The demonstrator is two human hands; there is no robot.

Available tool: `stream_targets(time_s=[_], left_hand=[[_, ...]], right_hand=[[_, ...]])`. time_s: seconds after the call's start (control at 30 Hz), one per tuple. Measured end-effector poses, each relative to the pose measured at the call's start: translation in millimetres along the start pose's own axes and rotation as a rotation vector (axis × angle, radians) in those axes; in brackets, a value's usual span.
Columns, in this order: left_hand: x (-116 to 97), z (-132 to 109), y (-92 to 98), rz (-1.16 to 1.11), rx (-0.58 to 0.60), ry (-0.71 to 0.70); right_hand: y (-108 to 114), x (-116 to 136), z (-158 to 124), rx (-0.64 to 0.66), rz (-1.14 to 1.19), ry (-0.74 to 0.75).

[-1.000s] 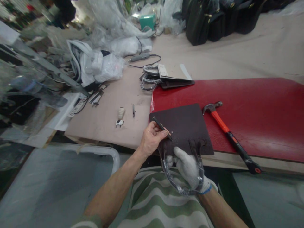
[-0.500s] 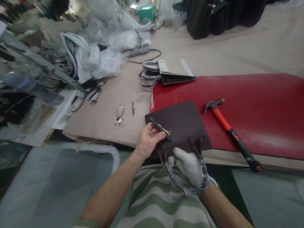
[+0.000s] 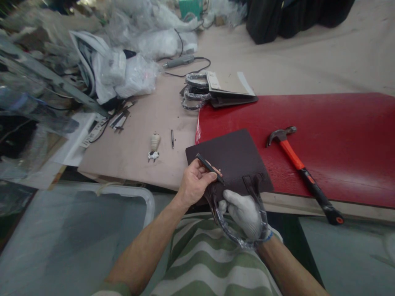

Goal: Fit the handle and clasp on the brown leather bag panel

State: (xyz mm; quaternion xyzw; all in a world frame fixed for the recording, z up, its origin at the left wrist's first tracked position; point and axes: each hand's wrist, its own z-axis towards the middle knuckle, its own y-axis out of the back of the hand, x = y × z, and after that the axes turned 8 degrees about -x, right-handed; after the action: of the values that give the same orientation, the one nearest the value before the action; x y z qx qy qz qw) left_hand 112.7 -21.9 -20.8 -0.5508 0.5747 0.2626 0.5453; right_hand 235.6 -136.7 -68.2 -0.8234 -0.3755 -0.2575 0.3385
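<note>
A dark brown leather bag panel lies over the front edge of a red board, its plastic-wrapped handle hanging toward my body. My bare left hand pinches a slim dark rod-shaped tool between thumb and fingers. The rod slants across the panel, with its lower tip close to the left handle tab. In a white knit glove, my right hand reaches through the handle loop. Its thumb and curled fingers grip the panel at its near edge; the undersides of those fingers are hidden.
A claw hammer rests on the red board, its grip past the front edge. Left of the panel lie a small metal rod and a taped two-pronged tool. Behind are stacked handled panels, a corded pen-like tool and black bags.
The camera view has shifted slightly. The panel and handle have tilted a little, and the handle loop sits a bit higher. Both hands keep their hold.
</note>
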Motion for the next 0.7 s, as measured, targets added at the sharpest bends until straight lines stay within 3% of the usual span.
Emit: stream_targets(time_s=[0.7], left_hand=[[4.8,2.0,0.7,0.069,-0.022,-0.033]], right_hand=[[-13.3,14.7,-3.0,-0.041,0.039,-0.018]])
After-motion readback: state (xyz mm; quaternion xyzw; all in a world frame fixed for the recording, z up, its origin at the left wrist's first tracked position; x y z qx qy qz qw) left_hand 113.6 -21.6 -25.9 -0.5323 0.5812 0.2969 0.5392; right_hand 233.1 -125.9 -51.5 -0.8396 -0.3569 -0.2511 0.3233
